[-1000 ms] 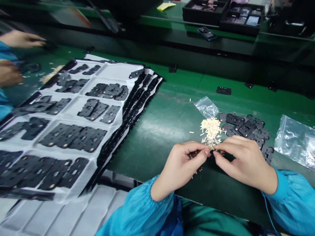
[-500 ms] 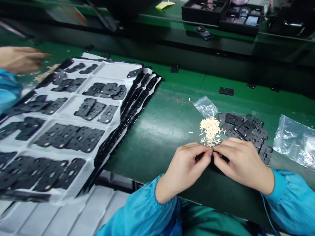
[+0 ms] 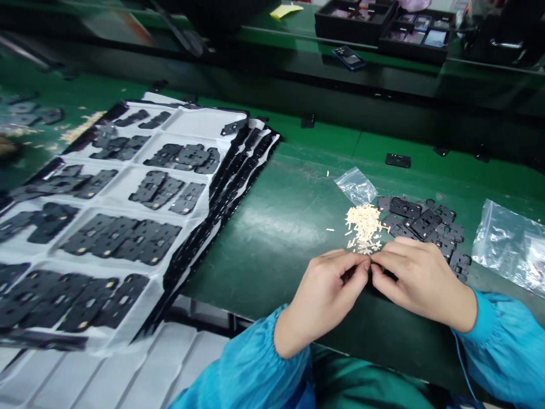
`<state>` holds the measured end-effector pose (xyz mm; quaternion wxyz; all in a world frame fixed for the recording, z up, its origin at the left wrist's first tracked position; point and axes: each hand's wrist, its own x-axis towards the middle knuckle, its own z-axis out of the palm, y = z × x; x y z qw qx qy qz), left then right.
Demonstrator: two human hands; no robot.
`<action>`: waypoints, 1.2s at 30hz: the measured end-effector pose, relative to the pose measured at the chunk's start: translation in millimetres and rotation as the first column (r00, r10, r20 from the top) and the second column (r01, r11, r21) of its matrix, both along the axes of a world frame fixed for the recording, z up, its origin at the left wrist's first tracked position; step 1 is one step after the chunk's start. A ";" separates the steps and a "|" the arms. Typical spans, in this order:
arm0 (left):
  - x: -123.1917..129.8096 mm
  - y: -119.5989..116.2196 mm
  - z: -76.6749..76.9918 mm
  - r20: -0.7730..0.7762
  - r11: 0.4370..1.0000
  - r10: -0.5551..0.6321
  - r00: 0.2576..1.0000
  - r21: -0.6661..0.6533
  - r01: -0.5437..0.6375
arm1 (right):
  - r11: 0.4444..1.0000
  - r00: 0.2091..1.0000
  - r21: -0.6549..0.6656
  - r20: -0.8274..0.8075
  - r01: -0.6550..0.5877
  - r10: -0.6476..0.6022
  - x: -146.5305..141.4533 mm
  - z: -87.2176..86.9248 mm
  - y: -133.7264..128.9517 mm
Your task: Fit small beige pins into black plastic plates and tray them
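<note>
My left hand point(image 3: 326, 292) and my right hand point(image 3: 419, 278) meet over the green bench, thumbs and index fingers pinched close together. What they pinch is hidden behind the fingers and too small to name. Just beyond the fingertips lies a pile of small cream-coloured strips point(image 3: 364, 221). A heap of flat black plastic parts with cut-outs point(image 3: 426, 221) spreads behind and beside my right hand. Behind the cream pile rests a small clear zip bag point(image 3: 356, 184).
Stacked trays with white lining point(image 3: 191, 122) stand on the left, their compartments holding several black parts. A larger clear bag point(image 3: 502, 244) lies at the right. Along the back shelf are a dark handheld device point(image 3: 349, 58) and black boxes point(image 3: 353, 25).
The other person's hand at the far left has drawn back, leaving only a dark blurred bit at the edge. My hands stay pinched together, shifted very slightly right.
</note>
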<state>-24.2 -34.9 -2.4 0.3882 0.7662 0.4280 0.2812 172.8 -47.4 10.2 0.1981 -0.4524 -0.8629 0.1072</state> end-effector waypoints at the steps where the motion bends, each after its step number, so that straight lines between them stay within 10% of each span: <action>1: 1.0 -0.4 -0.6 0.001 1.000 0.011 1.000 -0.004 -0.011 | 1.000 1.000 0.026 0.000 0.000 0.000 -0.1 -0.9 0.2; 9: 2.5 -1.3 -0.5 -0.027 0.999 -0.024 0.999 -0.025 0.024 | 0.999 1.000 0.044 0.019 0.014 -0.015 0.4 -2.3 -0.7; 13: -3.3 1.7 2.3 0.089 0.998 -0.052 0.995 -0.032 0.055 | 0.975 0.962 -0.210 -0.242 0.078 -0.129 3.3 -2.2 4.9; 17: -10.0 7.7 7.3 0.236 0.973 -0.064 0.970 -0.202 0.114 | 0.683 0.767 -0.724 -0.493 -0.100 -0.410 8.6 0.0 17.9; 21: -13.3 9.5 6.9 0.284 0.912 -0.047 0.958 -0.379 0.157 | 0.445 0.663 -0.843 -0.521 -0.301 -0.537 11.0 6.0 24.7; 36: -10.3 11.9 4.6 0.373 0.778 0.057 0.926 -0.597 0.192 | 0.447 0.639 -0.842 -0.526 -0.301 -0.561 4.8 9.3 18.8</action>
